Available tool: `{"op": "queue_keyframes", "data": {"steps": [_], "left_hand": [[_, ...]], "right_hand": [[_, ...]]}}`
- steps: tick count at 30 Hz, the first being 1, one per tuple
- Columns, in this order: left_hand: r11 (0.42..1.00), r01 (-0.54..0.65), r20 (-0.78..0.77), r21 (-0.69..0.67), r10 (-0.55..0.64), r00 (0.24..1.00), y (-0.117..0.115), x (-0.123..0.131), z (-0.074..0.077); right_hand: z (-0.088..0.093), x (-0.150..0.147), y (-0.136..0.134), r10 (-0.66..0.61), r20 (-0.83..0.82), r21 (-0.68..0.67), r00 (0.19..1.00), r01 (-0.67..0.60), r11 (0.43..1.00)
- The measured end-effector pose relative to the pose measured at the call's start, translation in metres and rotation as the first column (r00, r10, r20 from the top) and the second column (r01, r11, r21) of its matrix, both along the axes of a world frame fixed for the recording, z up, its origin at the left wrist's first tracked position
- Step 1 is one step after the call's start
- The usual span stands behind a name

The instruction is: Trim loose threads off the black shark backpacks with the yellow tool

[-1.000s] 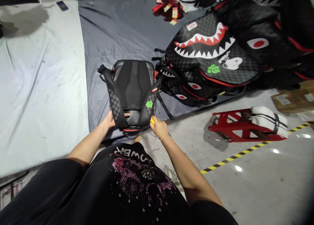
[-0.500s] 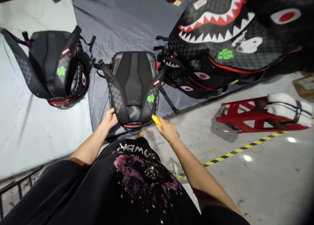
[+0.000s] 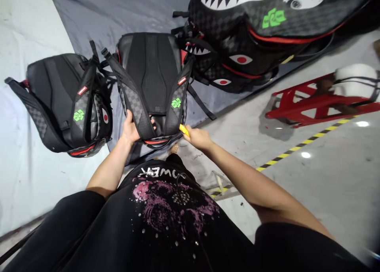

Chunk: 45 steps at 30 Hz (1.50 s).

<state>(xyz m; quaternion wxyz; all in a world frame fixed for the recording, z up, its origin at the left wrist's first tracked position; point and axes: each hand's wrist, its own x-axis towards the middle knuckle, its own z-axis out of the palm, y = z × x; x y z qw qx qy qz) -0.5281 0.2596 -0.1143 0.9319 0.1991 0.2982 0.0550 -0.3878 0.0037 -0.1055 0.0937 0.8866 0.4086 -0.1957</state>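
A black checkered backpack point(image 3: 151, 74) lies back panel up in front of me, its padded shoulder straps running down toward my body. My left hand point(image 3: 131, 128) is wrapped round the lower left shoulder strap point(image 3: 135, 101); its fingers pass beneath and the tips show between the two straps. In my closed right hand point(image 3: 198, 138) is a small yellow tool point(image 3: 184, 130), mostly covered by the fingers. Its tip points at the bottom of the right strap point(image 3: 175, 109), close beside it; contact I cannot make out.
Another similar backpack point(image 3: 59, 101) lies to the left on a pale surface. Larger shark-mouth bags point(image 3: 231, 30) are stacked at the upper right on grey cloth point(image 3: 83, 18). A red stool-like frame point(image 3: 314, 99) stands on the floor at right, near yellow-black tape point(image 3: 303, 145).
My left hand has gone from the bag's lower left edge to under the strap, fingertips now showing between the straps. The view has shifted. The yellow tool stays in my right hand.
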Motion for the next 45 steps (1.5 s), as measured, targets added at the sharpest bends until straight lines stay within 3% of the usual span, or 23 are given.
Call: {"op": "queue_keyframes", "data": {"steps": [6, 16, 23, 29, 35, 39, 43, 45], "left_hand": [[0.992, -0.097, -0.069, 0.076, 0.102, 0.992, 0.014, -0.003, 0.006], [0.991, -0.091, -0.024, 0.096, 0.093, 0.995, 0.014, -0.023, -0.001], [0.987, -0.046, -0.035, 0.156, 0.052, 0.998, 0.015, -0.030, 0.001], [0.970, 0.103, -0.148, 0.221, -0.071, 0.986, 0.019, -0.029, 0.004], [0.968, 0.055, -0.184, 0.245, -0.009, 0.983, 0.012, -0.035, 0.012], [0.976, 0.057, -0.180, 0.212, -0.019, 0.983, -0.004, -0.021, 0.012], [0.968, 0.084, -0.173, 0.236, -0.043, 0.984, -0.018, -0.001, 0.006], [0.941, 0.067, -0.224, 0.333, 0.010, 0.974, -0.019, -0.002, 0.004]], "right_hand": [[-0.007, -0.008, -0.006, -0.051, -0.032, 0.086, 0.998, 0.054, 0.995], [-0.034, -0.034, -0.025, -0.261, -0.002, 0.182, 0.965, 0.257, 0.949], [-0.038, -0.055, -0.030, -0.410, -0.070, 0.209, 0.909, 0.416, 0.885], [-0.044, -0.063, -0.035, -0.395, -0.081, 0.208, 0.915, 0.403, 0.891], [-0.037, -0.090, -0.077, -0.399, -0.214, 0.216, 0.892, 0.441, 0.871], [-0.030, -0.117, -0.106, -0.267, -0.357, 0.199, 0.895, 0.352, 0.914], [-0.016, -0.121, -0.082, -0.256, -0.318, 0.090, 0.913, 0.297, 0.951], [-0.006, -0.118, -0.062, -0.278, -0.277, 0.004, 0.920, 0.291, 0.957]]}}
